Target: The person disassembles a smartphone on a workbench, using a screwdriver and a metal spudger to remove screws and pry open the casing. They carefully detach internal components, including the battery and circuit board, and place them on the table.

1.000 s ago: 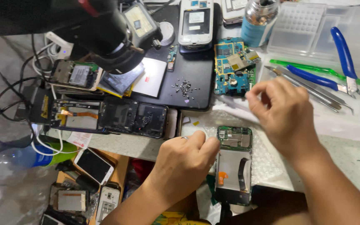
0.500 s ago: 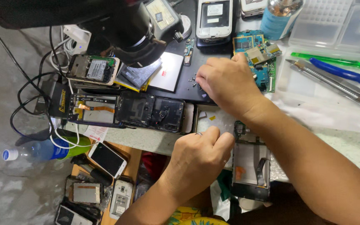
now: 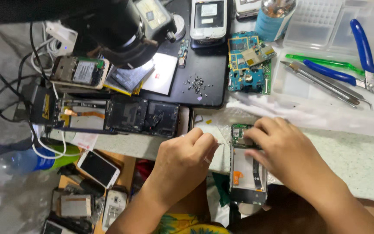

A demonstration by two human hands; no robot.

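An opened phone with its back off lies on the white counter at the near edge, showing a green board, an orange flex and a black strip. My right hand lies over its upper part, fingers and thumb gripping the top end. My left hand rests just left of the phone with its fingers curled and pinched together. Whether something tiny sits between the fingertips is hidden.
A black mat with a pile of small screws lies behind, beside a blue circuit board. A black microscope head hangs at the upper left over dismantled phone frames. Blue pliers lie in a clear tray.
My right hand came from the tray side, reached to the screws on the black mat, then dropped onto the opened phone's top. My left hand stayed curled beside the phone.
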